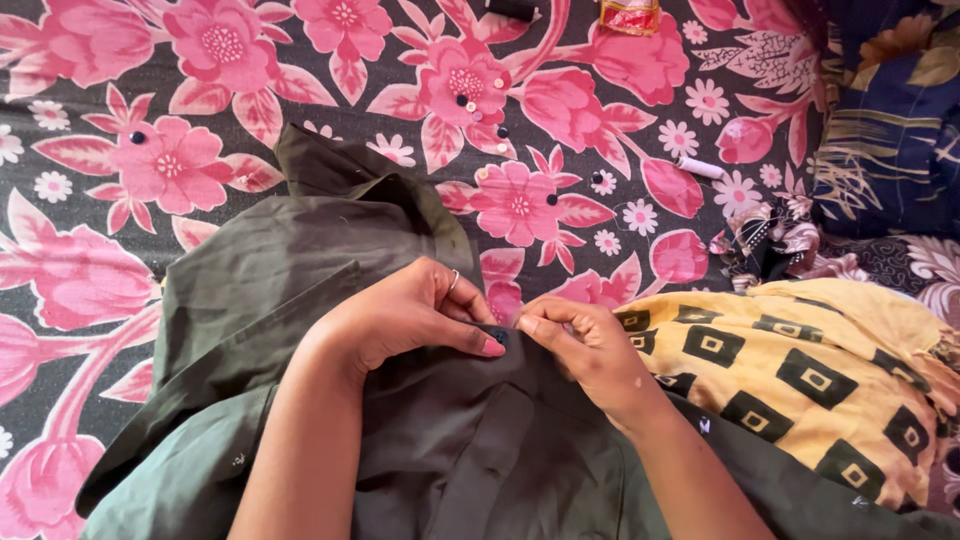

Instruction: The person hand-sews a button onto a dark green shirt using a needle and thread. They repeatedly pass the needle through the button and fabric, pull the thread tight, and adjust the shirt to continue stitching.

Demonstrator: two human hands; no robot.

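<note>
From above, the left hand point(400, 315) pinches a small dark button point(499, 337) against the green shirt point(270, 270) with thumb and finger closed on it, and the right hand point(585, 345) pinches the cloth just beside it, fingertips almost touching. The button could slip out and get lost in the folds, because it is tiny and held only at its edge. The shirt is dark green, soft and wrinkly, lying under both hands on the pink flower sheet point(120, 120).
</note>
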